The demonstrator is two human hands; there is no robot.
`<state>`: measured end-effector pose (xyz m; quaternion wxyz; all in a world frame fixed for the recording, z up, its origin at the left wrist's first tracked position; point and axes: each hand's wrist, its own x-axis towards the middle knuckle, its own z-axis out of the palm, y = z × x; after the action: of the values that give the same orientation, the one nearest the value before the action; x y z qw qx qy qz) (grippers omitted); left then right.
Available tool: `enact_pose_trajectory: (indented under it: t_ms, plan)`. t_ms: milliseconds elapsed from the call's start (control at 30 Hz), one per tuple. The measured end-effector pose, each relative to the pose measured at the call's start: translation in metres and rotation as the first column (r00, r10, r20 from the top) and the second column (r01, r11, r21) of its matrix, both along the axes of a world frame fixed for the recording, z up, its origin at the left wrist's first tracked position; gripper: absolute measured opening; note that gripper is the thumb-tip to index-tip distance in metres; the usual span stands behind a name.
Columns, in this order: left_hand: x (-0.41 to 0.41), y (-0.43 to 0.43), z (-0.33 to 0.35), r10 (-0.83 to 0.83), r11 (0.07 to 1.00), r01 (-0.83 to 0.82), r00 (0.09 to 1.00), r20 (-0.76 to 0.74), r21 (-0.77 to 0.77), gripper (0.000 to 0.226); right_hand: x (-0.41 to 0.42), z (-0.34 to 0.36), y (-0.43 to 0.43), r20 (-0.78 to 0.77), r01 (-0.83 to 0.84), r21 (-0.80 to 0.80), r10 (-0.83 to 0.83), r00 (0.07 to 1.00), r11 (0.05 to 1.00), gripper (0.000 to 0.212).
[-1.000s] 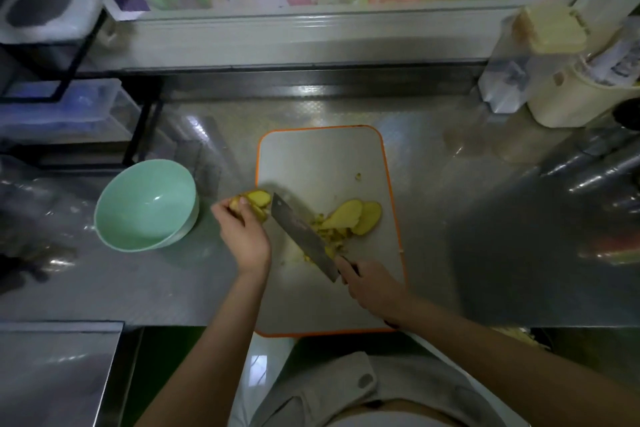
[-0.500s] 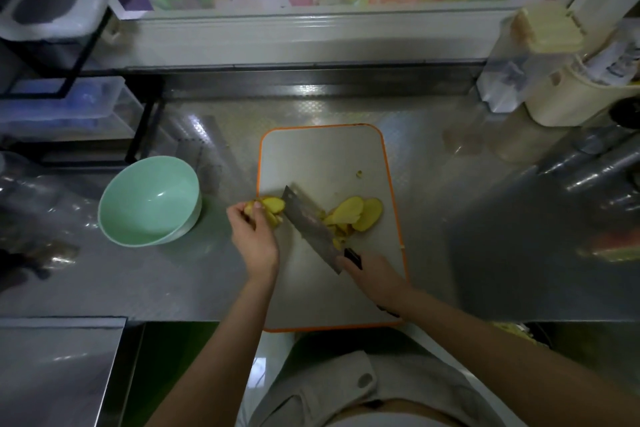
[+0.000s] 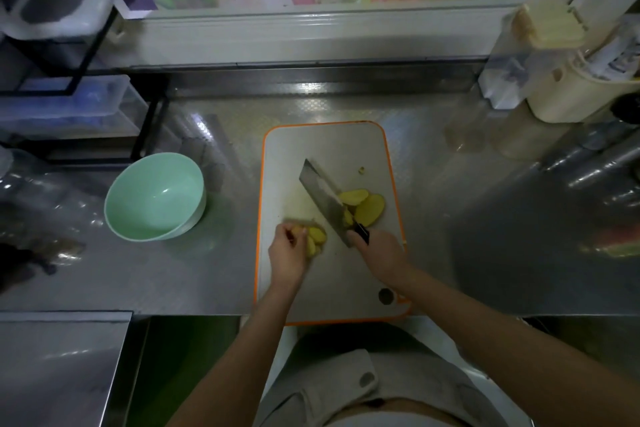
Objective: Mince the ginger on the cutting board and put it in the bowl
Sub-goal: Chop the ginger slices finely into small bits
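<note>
- A clutch of ginger sat in the left hand over the board's near-left part; half a second before, it had been at the board's left edge
- Loose slices lay right of centre as before, against the knife
- The blade had swung away from the held ginger, its tip now towards the far side
- The left hand's fingers curled round the ginger, knuckles up
- The right hand gripped the handle, forearm coming in from the near right
- The bowl stood left of the board, apart
</note>
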<state>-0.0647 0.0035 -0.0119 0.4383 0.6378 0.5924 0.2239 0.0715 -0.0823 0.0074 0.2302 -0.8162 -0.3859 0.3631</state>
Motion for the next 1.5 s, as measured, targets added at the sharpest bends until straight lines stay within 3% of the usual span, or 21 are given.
enact_pose_trajectory:
  t_ms: [100, 233, 333, 400, 500, 700, 833, 933, 1000, 1100, 1200, 1300, 1400, 1500]
  plan:
    - [-0.001, -0.002, -0.005, -0.115, 0.993, 0.114, 0.991, -0.074, -0.016, 0.017, 0.000, -0.001, -0.002, 0.017, -0.026, 0.009, 0.026, 1.000, 1.000, 0.042]
    - [-0.004, -0.001, -0.003, -0.158, 0.972, 0.208, 0.924, -0.349, 0.110, 0.053, 0.000, -0.002, -0.011, 0.053, -0.035, 0.047, 0.032, 0.998, 0.998, 0.041]
    - [-0.004, -0.005, -0.001, -0.205, 0.974, 0.224, 0.936, -0.286, 0.034, 0.070, -0.001, -0.005, -0.015, 0.077, -0.028, 0.071, 0.022, 0.997, 0.997, 0.033]
    - [-0.002, -0.008, 0.000, -0.212, 0.977, 0.204, 0.961, -0.180, -0.060, 0.063, -0.002, -0.006, -0.017, 0.067, -0.019, 0.063, 0.014, 0.998, 0.998, 0.035]
    - [-0.001, -0.011, 0.001, -0.189, 0.982, 0.182, 0.964, -0.190, -0.051, 0.045, -0.005, -0.007, -0.020, 0.076, -0.027, 0.026, 0.025, 0.997, 0.999, 0.042]
    - [-0.005, -0.003, 0.001, -0.169, 0.974, 0.194, 0.966, -0.195, 0.119, 0.015, -0.006, -0.011, -0.018, 0.043, -0.032, 0.012, 0.031, 0.999, 0.999, 0.038]
    - [-0.006, 0.011, 0.004, -0.060, 0.961, 0.089, 0.991, -0.119, 0.263, 0.006, -0.004, -0.010, -0.020, 0.042, -0.026, 0.003, 0.026, 0.999, 1.000, 0.040]
    - [0.002, 0.018, 0.010, -0.055, 0.984, 0.054, 0.998, 0.000, 0.173, 0.006, -0.001, -0.005, -0.020, 0.069, -0.018, -0.013, 0.019, 0.997, 1.000, 0.041]
    - [0.007, 0.023, 0.007, -0.131, 0.989, 0.132, 0.991, -0.016, 0.068, 0.010, 0.000, -0.004, -0.019, 0.065, -0.025, -0.001, 0.025, 0.998, 1.000, 0.040]
    - [0.008, 0.025, -0.001, -0.263, 0.961, 0.275, 0.945, -0.195, 0.034, 0.016, 0.001, -0.007, -0.018, 0.080, -0.018, 0.010, 0.017, 0.997, 1.000, 0.036]
    - [0.005, 0.023, -0.007, -0.292, 0.910, 0.393, 0.837, -0.463, 0.136, 0.024, 0.001, -0.011, -0.019, 0.065, -0.007, 0.002, 0.007, 0.998, 1.000, 0.036]
    - [0.001, 0.023, -0.007, -0.397, 0.838, 0.513, 0.808, -0.435, 0.189, 0.034, 0.002, -0.014, -0.021, 0.043, 0.005, 0.021, -0.006, 0.999, 1.000, 0.036]
    - [-0.002, 0.025, -0.008, -0.589, 0.671, 0.734, 0.612, -0.528, 0.103, 0.054, 0.002, -0.013, -0.021, 0.044, 0.011, 0.030, -0.013, 0.999, 0.999, 0.038]
    - [-0.001, 0.029, -0.008, -0.595, 0.652, 0.754, 0.575, -0.561, 0.081, 0.048, 0.002, -0.009, -0.021, 0.046, 0.002, 0.026, -0.003, 0.999, 1.000, 0.038]
